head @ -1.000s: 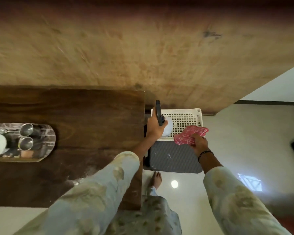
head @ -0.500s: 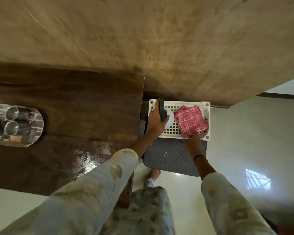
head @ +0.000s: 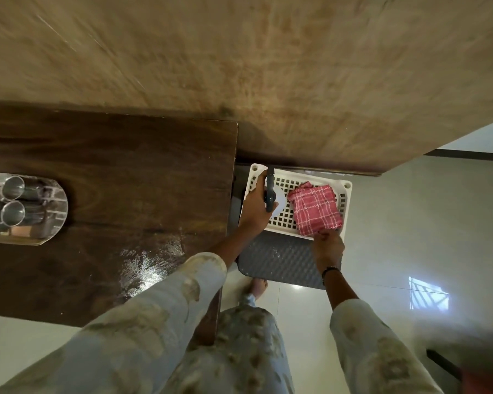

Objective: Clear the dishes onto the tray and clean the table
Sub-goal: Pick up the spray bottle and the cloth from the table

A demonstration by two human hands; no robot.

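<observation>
Left hand: the left hand (head: 256, 209) is curled round a spray bottle (head: 271, 198), gripping its dark trigger head; the bottle's white body shows just to the right of the fingers; hand and bottle sit over the left end of a white basket (head: 285, 220)
Right hand: the right hand (head: 328, 245) is at the near right edge of the basket; its fingertips (head: 320, 234) pinch the near corner of a red checked cloth (head: 315, 209); the fingers are bent, and how tightly they close cannot be told
Cloth: folded; it lies inside the basket, just beyond the right hand and just right of the bottle, touching or nearly touching its white body
Basket: white plastic with a grid of holes; it rests on a grey textured stool (head: 285, 264) whose bare part lies between the two wrists
Table: the dark wooden table (head: 120, 177) stretches off to the left of the left arm; a wet, shiny patch (head: 145, 265) lies on it just left of the left sleeve
Tray: a metal tray (head: 58, 220) stands on the table well left of the left hand, far from both hands; two steel cups (head: 12, 200) lie on it, with other dishes too blurred to name
Sleeves: both arms wear pale patterned sleeves; a dark band (head: 330, 271) circles the right wrist
</observation>
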